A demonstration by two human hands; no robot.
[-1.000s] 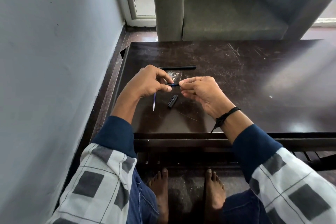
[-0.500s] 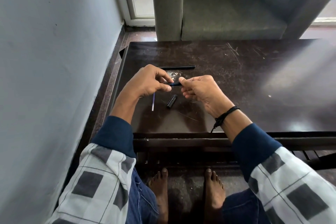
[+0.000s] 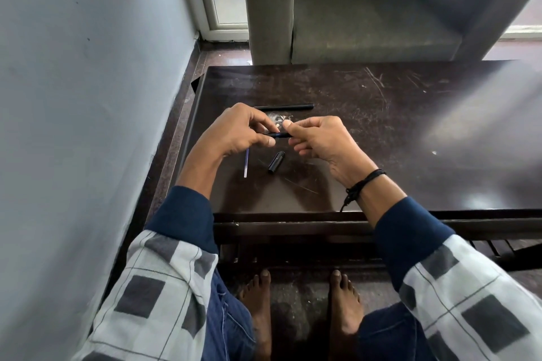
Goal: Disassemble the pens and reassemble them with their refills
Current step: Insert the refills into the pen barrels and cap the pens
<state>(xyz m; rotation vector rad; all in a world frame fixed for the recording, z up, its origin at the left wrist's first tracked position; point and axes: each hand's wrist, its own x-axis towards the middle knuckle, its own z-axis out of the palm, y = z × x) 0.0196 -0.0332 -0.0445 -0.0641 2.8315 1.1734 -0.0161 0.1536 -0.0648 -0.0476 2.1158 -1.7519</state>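
Above the dark wooden table both hands hold one short dark pen part, black with a blue stretch. My left hand pinches its left end. My right hand pinches its right end between thumb and fingers. Most of the part is hidden inside the fingers. A thin clear-and-blue refill lies on the table under my left hand. A black pen cap lies tilted beside the refill, below the hands. A long black pen barrel lies flat just beyond the hands.
A grey wall runs close along the table's left side. A grey armchair stands behind the table's far edge. My bare feet are on the floor under the near edge. The scratched tabletop extends far to the right.
My hands have stayed almost in place; my right hand's fingers have shifted slightly on the pen part. The refill, cap and barrel on the table have not moved.
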